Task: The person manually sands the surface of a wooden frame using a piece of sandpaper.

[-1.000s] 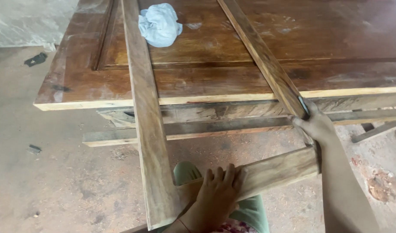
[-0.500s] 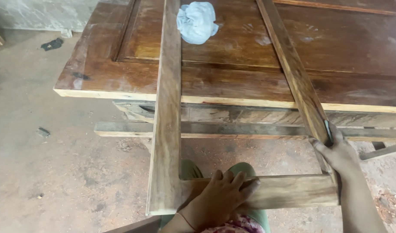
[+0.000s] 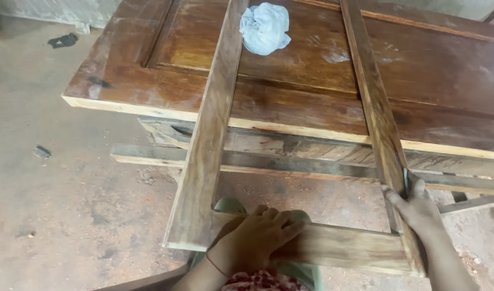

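I am pressing my left hand (image 3: 255, 237) flat on the wooden frame's (image 3: 204, 161) near rail while my right hand (image 3: 416, 207) is gripping its right stile; it overhangs the door slab (image 3: 123, 91), seeming stiff, fairly heavy, best held at corners.

Bare concrete floor (image 3: 69, 215) down here, dusty, stained reddish-brown toward the middle and greyer out on the left. A small dark scrap (image 3: 41, 152) lies on it at the left, and a bigger black piece (image 3: 63, 40) sits farther back near the foot of a pale, rough wall (image 3: 53, 11). A big brown panelled door slab (image 3: 446, 81) lies flat, its top worn and smeared, its near edge showing pale raw wood. Under it, rough timbers (image 3: 290, 148) are stacked crosswise. Daylight falls soft and even, no hard shadows anywhere.
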